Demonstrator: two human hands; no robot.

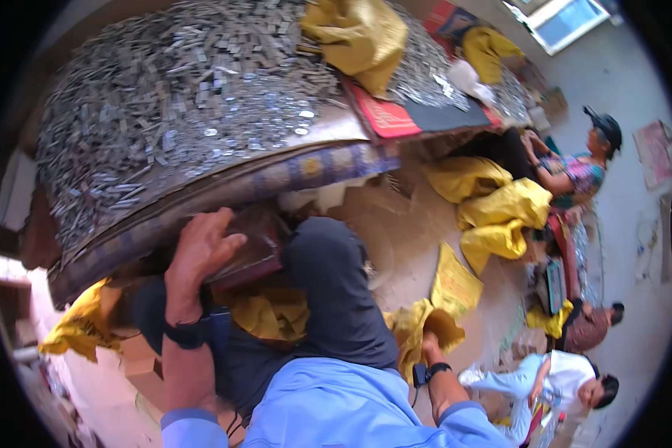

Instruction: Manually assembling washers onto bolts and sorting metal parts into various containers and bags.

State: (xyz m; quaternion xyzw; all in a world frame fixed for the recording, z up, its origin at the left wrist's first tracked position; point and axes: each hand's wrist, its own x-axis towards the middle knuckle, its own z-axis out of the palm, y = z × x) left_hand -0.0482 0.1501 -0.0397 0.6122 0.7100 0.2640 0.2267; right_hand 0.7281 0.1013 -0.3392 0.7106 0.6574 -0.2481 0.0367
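My left hand (204,250) is raised in front of the table's near edge, fingers apart and nothing in it. Just past it and a little lower is a dark reddish box (250,257), beside my left knee. On my right, my right hand (430,345) reaches into the mouth of a yellow sack (405,336) on the floor. The sack hides its fingers, so I cannot see whether they hold anything. A large heap of small flat metal pieces (179,89) covers the table in front of me, with round shiny pieces (239,123) near its edge.
A yellow bag (358,37) stands on the table beside a red and black mat (396,116). More yellow sacks (504,213) lie on the floor to the right. Several people sit along the right side, one in a dark cap (605,127). A cardboard box (138,366) is at lower left.
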